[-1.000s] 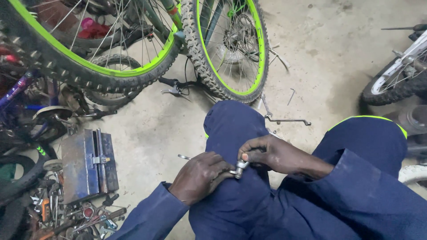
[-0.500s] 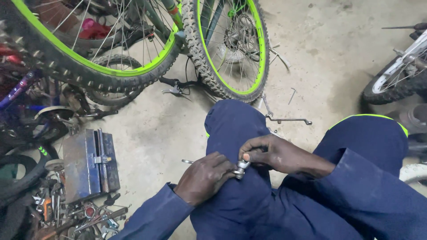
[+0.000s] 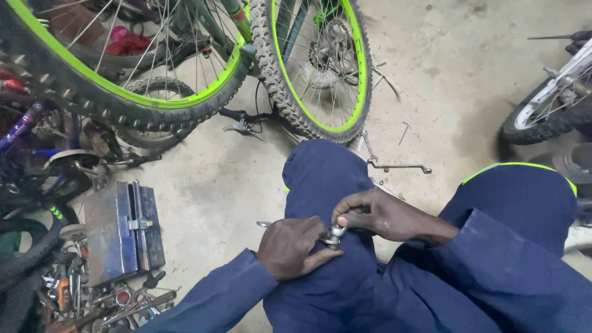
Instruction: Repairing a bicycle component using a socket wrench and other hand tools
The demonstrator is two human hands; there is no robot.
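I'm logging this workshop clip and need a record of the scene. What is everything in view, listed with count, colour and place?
bicycle wheels: two, black knobby tyres with bright green rims, top left and top centre
third wheel: one, black tyre with silver rim, right edge
metal toolbox: one, blue-grey, on the floor at left
loose tools: a pile, mixed metal and red, lower left below the toolbox
bent metal rod: one, grey, on the floor beyond the knee
concrete floor: grey, dusty
small metal part: one, silver, over the left thigh between both hands
left hand: resting on the thigh, fingers at the part
right hand: pinching the part from above
blue overalls: dark blue, green piping at the right knee
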